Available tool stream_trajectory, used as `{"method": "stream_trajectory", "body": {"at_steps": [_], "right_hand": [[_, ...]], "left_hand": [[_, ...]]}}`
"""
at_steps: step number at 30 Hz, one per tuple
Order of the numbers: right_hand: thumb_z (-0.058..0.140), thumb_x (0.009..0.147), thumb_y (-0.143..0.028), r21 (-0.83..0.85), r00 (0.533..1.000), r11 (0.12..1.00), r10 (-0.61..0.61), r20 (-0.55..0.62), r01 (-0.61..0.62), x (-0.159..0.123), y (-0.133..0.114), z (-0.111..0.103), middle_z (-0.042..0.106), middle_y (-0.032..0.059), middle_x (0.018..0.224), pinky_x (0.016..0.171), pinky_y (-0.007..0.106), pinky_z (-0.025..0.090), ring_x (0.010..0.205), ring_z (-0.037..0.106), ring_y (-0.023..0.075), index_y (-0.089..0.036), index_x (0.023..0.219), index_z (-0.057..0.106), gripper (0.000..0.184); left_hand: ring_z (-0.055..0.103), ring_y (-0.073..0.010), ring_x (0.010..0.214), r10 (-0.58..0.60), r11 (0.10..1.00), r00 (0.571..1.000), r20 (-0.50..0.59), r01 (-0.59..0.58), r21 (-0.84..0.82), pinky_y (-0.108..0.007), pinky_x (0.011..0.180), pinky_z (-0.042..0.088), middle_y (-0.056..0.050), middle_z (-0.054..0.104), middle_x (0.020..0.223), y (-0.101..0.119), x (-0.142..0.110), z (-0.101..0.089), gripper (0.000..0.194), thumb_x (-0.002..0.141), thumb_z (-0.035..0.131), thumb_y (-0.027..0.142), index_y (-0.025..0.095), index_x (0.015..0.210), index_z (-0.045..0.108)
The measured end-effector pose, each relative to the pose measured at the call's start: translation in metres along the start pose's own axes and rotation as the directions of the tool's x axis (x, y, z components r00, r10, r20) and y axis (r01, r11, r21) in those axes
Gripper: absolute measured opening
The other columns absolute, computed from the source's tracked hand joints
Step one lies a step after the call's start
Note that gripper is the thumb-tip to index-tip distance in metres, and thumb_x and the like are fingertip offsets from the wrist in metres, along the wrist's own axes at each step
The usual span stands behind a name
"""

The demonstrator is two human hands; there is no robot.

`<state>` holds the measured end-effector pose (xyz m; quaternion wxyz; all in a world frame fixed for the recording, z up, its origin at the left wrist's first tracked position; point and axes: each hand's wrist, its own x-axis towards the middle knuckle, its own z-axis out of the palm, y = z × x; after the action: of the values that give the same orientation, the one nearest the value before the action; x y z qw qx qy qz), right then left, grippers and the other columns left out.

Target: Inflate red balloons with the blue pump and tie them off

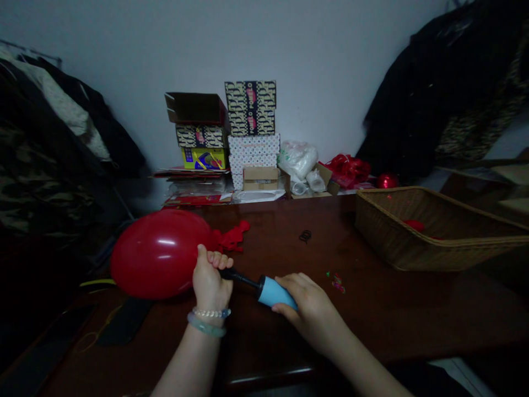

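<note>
A large inflated red balloon (159, 253) lies on the dark wooden table (372, 314), left of centre. My left hand (211, 281) closes around the balloon's neck and the black nozzle of a hand pump. The pump's light blue barrel (270, 291) sits under my right hand (308, 309), whose fingers wrap over its end. A bundle of limp red balloons (231, 237) lies just behind my left hand. Two bead bracelets circle my left wrist.
A wicker basket (397, 242) with something red inside stands at the right. Small coloured bits (336, 282) and a black ring (305, 236) lie on the table. Stacked patterned boxes (250, 107), plastic bags and papers line the back wall; dark clothes hang on both sides.
</note>
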<state>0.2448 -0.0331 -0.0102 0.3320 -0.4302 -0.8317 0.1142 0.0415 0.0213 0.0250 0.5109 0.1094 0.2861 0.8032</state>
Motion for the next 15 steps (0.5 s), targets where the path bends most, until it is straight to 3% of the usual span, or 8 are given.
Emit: {"method": "stream_trajectory", "body": {"at_steps": [7,15], "right_hand": [[0.072,0.082,-0.03,0.039,0.995,0.998,-0.037,-0.088,0.041,-0.003,-0.001,0.011,0.066,0.0123,0.106,0.083,0.045,0.053,0.093,0.061,0.027,-0.016,0.12,0.057,0.044],[0.074,0.08,-0.032,0.119,0.996,0.992,-0.024,-0.086,0.034,-0.001,-0.003,0.011,0.066,0.0115,0.108,0.086,0.043,0.053,0.096,0.062,0.0259,-0.017,0.12,0.057,0.046]], "left_hand": [[0.027,-0.0062,0.041,0.034,0.996,0.995,0.091,-0.041,0.08,-0.021,0.041,0.03,0.007,0.031,0.047,-0.019,-0.024,0.008,0.047,0.086,0.06,0.045,0.018,0.056,0.035],[0.027,-0.0059,0.038,0.112,0.986,0.985,0.134,-0.126,0.105,-0.021,0.039,0.028,0.007,0.029,0.045,0.004,-0.021,0.017,0.047,0.089,0.057,0.039,0.018,0.055,0.034]]}}
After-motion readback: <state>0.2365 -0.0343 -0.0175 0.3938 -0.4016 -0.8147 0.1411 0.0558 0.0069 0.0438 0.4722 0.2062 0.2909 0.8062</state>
